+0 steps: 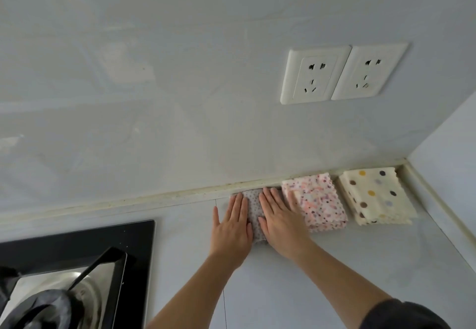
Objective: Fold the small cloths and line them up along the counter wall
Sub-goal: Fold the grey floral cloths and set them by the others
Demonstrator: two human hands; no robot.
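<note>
Head view looks down on a pale surface that meets a white wall. Three folded cloths lie in a row along the foot of the wall. Farthest right, near the corner, sits a cream cloth with large coloured dots. Just left of it is a pink speckled cloth, and left again a grey dotted cloth, close against the pink one.

Both hands lie flat on the grey cloth. The left hand covers its left edge, thumb spread over the surface. The right hand covers its right side, fingertips by the pink cloth's edge. Neither grip is clamped: the fingers are straight, pressing down.

A dark sleeve shows at the near right. Two white sockets sit on the wall above the cloths. A black hob fills the near left.
</note>
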